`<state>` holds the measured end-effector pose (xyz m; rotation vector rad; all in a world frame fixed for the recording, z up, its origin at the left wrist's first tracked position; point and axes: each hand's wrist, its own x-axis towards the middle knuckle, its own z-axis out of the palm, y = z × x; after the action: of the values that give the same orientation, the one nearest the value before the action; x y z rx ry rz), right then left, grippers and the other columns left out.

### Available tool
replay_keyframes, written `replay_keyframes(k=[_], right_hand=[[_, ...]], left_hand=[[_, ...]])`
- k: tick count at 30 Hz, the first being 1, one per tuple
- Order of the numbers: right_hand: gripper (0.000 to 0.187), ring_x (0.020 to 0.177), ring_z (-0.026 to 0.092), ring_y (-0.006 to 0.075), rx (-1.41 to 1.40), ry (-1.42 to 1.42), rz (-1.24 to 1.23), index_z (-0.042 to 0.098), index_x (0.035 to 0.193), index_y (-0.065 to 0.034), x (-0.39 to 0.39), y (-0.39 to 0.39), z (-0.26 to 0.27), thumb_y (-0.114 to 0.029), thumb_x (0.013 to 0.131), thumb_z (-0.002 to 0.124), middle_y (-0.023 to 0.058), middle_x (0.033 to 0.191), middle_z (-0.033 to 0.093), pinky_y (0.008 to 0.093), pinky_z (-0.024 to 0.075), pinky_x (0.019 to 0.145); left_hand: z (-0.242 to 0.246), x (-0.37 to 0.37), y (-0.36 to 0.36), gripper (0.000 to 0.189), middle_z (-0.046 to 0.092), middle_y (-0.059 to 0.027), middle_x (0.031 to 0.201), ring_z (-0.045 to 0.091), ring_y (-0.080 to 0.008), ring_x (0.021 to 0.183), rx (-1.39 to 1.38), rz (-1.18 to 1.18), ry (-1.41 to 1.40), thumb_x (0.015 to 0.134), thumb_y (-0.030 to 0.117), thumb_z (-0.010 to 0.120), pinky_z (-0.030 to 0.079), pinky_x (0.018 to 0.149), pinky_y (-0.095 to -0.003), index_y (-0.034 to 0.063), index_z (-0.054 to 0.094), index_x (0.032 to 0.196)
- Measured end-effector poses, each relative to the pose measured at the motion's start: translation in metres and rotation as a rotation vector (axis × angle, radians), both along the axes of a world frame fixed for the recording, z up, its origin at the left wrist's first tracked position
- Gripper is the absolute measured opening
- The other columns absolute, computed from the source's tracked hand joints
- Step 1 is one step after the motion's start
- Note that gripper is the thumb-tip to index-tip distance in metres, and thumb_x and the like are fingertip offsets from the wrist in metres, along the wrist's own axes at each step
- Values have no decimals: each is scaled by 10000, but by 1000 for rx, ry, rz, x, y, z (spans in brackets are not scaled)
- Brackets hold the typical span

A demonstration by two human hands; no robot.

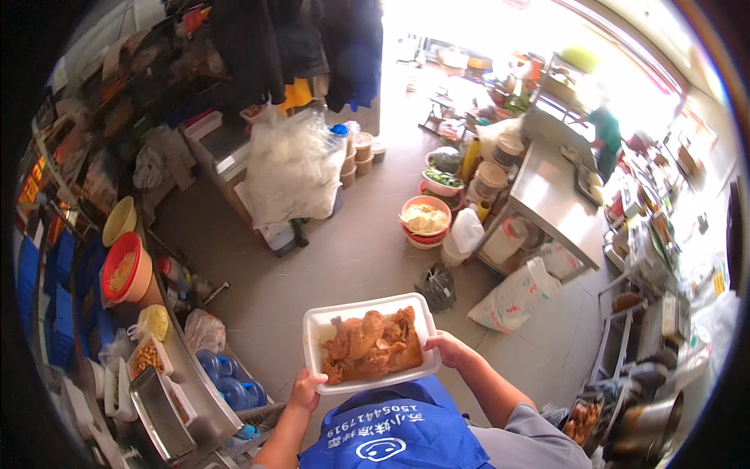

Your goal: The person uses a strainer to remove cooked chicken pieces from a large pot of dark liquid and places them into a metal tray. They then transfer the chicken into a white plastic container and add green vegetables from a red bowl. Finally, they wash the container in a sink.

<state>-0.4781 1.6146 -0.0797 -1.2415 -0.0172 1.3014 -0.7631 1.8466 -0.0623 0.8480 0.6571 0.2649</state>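
Both my hands carry a white plastic tray (310, 334) in front of my blue apron (398, 428), which bears writing. Several pieces of brown cooked meat (375, 346), seemingly poultry, lie in the tray with some brown liquid around them. My left hand (306, 388) grips the near left corner, its thumb over the rim. On the right short side, my right hand (448, 349) pinches the rim. The undersides of the tray and the fingers beneath it are hidden.
At left, a steel counter (205, 404) bears a steel pan (161, 413) and a red-rimmed tub (126, 267). A steel table (556, 193) stands at right, with a white sack (515, 296) and a black bag (438, 287) on the floor nearby. Farther back is a person (606, 132) in green.
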Motion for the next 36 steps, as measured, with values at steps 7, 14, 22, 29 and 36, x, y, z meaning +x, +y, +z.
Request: replay_keyframes(k=[7,14,22,29,36], right_hand=[[435,906,617,213,63,-36,95,619,1102,28,90,100,36,-60,677,594,112,1021,647,300,483,817],[462,893,586,229,-4,-92,115,598,1104,25,113,229,24,-33,647,554,124,1000,622,308,471,789],[356,681,615,285,34,-6,90,621,976,59,102,404,-11,-18,634,556,149,826,628,381,530,631],[205,744,643,274,98,-114,185,627,861,62,97,554,-30,17,681,540,162,817,639,364,535,670],[199,848,616,274,149,-469,304,589,922,15,126,679,-69,-22,731,547,141,889,626,387,504,740]], left_hand=[[18,87,83,486,616,-150,1100,623,-256,996,-13,68,-94,734,125,600,487,919,-362,-71,536,1174],[-24,97,188,521,580,-131,1211,563,-258,1125,-44,300,-210,850,238,640,432,996,-390,-33,485,1267],[-62,58,356,392,602,-104,1191,603,-216,1062,-126,400,-288,920,232,584,514,853,-361,32,522,1251],[-3,48,469,540,583,-150,1234,628,-241,1008,2,455,-283,932,331,573,548,795,-373,29,431,1357],[-25,13,515,428,615,-162,1155,651,-225,909,-29,561,-101,962,242,532,553,731,-338,53,439,1335]])
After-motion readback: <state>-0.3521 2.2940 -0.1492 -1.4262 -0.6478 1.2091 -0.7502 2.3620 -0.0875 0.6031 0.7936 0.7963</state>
